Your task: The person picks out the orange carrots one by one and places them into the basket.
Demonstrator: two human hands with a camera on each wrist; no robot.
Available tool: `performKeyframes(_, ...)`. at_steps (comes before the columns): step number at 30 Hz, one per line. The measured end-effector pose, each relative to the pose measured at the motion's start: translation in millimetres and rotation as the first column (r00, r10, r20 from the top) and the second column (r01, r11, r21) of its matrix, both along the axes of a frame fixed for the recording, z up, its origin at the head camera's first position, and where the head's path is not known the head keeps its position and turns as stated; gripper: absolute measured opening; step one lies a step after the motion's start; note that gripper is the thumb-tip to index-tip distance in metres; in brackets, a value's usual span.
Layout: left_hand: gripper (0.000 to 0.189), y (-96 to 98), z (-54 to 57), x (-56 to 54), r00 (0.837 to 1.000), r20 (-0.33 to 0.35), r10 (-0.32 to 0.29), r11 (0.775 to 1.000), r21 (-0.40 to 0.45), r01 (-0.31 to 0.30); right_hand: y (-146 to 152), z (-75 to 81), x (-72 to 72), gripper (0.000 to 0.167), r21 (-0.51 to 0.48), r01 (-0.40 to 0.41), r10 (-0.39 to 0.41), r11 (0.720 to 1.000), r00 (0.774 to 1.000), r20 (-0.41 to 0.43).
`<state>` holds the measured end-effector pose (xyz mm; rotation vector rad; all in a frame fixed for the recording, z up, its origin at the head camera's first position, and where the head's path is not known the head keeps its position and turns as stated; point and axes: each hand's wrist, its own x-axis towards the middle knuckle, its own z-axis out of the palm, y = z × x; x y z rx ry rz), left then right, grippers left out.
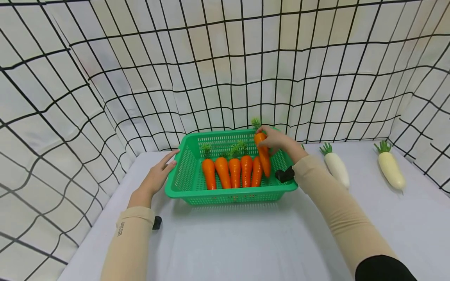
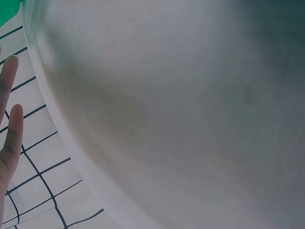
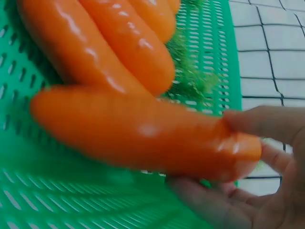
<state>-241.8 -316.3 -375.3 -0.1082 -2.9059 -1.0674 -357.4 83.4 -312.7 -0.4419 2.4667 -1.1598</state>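
Observation:
My right hand (image 1: 275, 139) grips an orange carrot (image 1: 265, 162) near its leafy top, over the right part of a green plastic basket (image 1: 232, 194). In the right wrist view the held carrot (image 3: 143, 131) slants across the basket, with thumb and fingers around its thick end. Several more carrots (image 1: 222, 172) lie side by side in the basket, green tops toward the back. My left hand (image 1: 154, 179) is at the basket's left rim, fingers extended and fingertips right at the edge. Only a few left fingers (image 2: 13, 131) show in the left wrist view.
Two white radishes with green leaves, a nearer radish (image 1: 337, 168) and a farther radish (image 1: 391, 169), lie on the white table (image 1: 228, 242) to the right. Another green top shows behind my right wrist. Black netting (image 1: 218, 66) over white cloth encloses the back and sides.

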Motion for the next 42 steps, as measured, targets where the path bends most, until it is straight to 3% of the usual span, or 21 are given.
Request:
performKeyframes(3,0.064,0.8,-1.2,0.1,1.0,0.007,0.0,1.0,0.005,0.0,-5,-5.2,1.9,0.056,0.126,0.01,-0.008,0.992,1.0,-0.021)
performKeyframes(7,0.063,1.8,-1.6,0.9,1.0,0.015,0.004,1.0,0.006,-0.004,-12,-8.6,4.3,0.059,0.291,0.007,0.002,0.957,1.0,-0.03)
performKeyframes(12,0.063,1.9,0.3,0.2,1.0,0.004,0.005,1.0,0.0,-0.005,-15,-7.2,6.5,0.064,0.387,-0.013,0.019,0.922,1.0,-0.011)
performKeyframes(19,0.063,0.4,0.8,-0.7,1.0,-0.006,-0.004,1.0,-0.011,0.004,-16,-11.4,8.6,0.071,0.352,-0.076,0.049,0.933,0.995,0.084)
performKeyframes(22,0.063,0.4,0.5,-0.4,1.0,-0.004,-0.006,1.0,-0.007,0.006,-15,-14.9,8.7,0.076,0.303,-0.135,0.077,0.943,0.978,0.194)
performKeyframes(26,0.062,0.7,0.6,-0.1,1.0,-0.003,-0.004,1.0,-0.002,0.004,-14,-17.1,7.6,0.081,0.27,-0.18,0.106,0.946,0.957,0.269)
performKeyframes(32,0.062,1.5,0.6,-1.0,1.0,0.0,-0.002,1.0,0.003,0.002,-11,-19.2,3.9,0.081,0.232,-0.195,0.126,0.953,0.951,0.282)
performKeyframes(42,0.063,2.3,1.4,-0.1,1.0,0.01,-0.003,1.0,0.008,0.003,-11,-25.6,7.9,0.071,0.252,-0.19,0.136,0.949,0.967,0.214)
